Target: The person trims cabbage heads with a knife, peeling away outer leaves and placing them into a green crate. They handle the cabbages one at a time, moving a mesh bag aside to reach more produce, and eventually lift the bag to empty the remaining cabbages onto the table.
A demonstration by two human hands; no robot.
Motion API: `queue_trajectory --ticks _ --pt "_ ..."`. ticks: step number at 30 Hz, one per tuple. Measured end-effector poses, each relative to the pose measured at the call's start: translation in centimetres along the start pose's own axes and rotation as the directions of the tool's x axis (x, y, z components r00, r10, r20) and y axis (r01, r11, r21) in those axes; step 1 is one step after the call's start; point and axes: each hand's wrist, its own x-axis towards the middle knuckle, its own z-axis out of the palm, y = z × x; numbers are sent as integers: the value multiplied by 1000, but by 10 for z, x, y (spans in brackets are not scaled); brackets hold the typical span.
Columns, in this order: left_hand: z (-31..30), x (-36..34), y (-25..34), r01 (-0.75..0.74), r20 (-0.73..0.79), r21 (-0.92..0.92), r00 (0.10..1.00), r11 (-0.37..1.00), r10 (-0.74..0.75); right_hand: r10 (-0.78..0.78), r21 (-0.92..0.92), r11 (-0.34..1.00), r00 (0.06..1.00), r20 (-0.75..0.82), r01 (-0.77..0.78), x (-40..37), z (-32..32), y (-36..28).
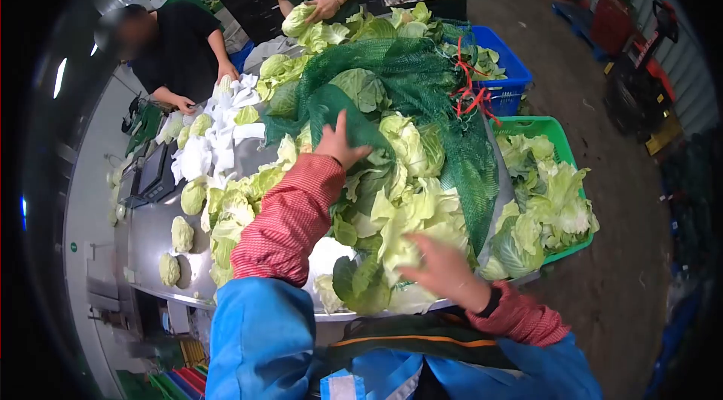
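Note:
My left hand (339,145) reaches to the middle of the metal table, with finger and thumb spread against a green mesh bag (354,117). A whole cabbage (360,89) sits just beyond it, partly covered by the netting. Nearer to me, my right hand (448,272) hovers low over a heap of loose pale cabbage leaves (418,230). Its fingers are stretched out and somewhat blurred, with nothing visible in them. Darker outer leaves (358,279) lie at the near table edge, left of that hand.
A green crate (566,145) full of leaves stands at the right, behind it a blue crate (516,91). Trimmed cabbages (182,234) and a scale (157,172) are on the left. Two people work across the table (151,230), one holding a cabbage (299,21).

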Motion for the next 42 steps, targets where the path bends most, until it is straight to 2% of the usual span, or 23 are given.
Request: queue_trajectory --ticks 2,4,5,8,9,12,14,15,16,18,20,21,22,24,26,28,30,32,34,35,38,39,42 --pt "25 10 -52 -71 173 207 984 976 35 -95 -143 982 981 167 120 -10 21 -19" --pt "29 2 -93 -93 118 204 991 975 70 -8 -263 962 973 232 70 -10 34 -19" --pt "25 -8 -108 -106 142 236 987 966 74 35 -320 946 965 261 52 -9 42 -17" --pt "-1 -67 -151 -66 171 290 985 955 17 18 -424 904 986 165 54 -22 76 46" --pt "-3 -83 -177 -37 162 266 987 963 -7 -6 -418 907 994 110 52 -21 72 55" --pt "2 -117 -260 103 189 211 971 972 -144 80 -403 911 996 -45 -91 -13 33 76" --pt "4 -121 -288 177 371 59 910 982 -186 229 -550 813 973 2 -191 -4 -1 91" --pt "28 -113 -332 331 557 -302 822 894 -116 312 -616 752 950 17 -236 1 -15 98" --pt "17 -108 -324 397 624 -352 774 848 -103 315 -592 779 946 80 -209 4 -30 102" --pt "-43 -90 -274 532 744 -426 666 732 -51 313 -539 828 926 210 -157 16 -60 99" --pt "-91 -55 -249 231 592 -392 804 891 52 353 -481 865 858 373 -146 48 -91 60" --pt "-103 -35 -240 124 381 -551 917 825 117 365 -448 882 815 450 -148 68 -101 42" --pt "-112 -16 -230 -16 143 -669 978 743 150 327 -331 927 816 476 -178 89 -107 31" --pt "-130 15 -183 -28 5 -886 998 463 69 239 -83 970 825 511 -230 136 -110 15" --pt "-94 54 -145 54 57 -997 996 48 75 355 114 900 859 369 -421 196 -93 1" --pt "-19 106 -141 185 177 -975 982 -125 68 217 279 931 971 95 -235 257 -49 33" --pt "65 161 -161 160 110 -949 975 273 -191 372 174 916 928 -31 -362 315 -19 65" --pt "95 185 -176 211 53 -745 964 633 -259 452 121 891 880 -147 -438 365 12 118" --pt "97 198 -174 281 129 -717 953 639 -274 513 103 857 855 -79 -505 401 38 165" --pt "95 202 -173 320 168 -695 943 644 -288 611 250 764 792 19 -595 407 43 163" --pt "97 209 -157 369 184 -626 926 687 -329 660 362 656 736 149 -662 418 55 170" --pt "97 211 -153 409 230 -654 909 637 -348 637 473 600 743 205 -645 415 55 170" --pt "92 202 -149 455 334 -806 878 379 -342 597 636 516 773 215 -575 400 60 168"
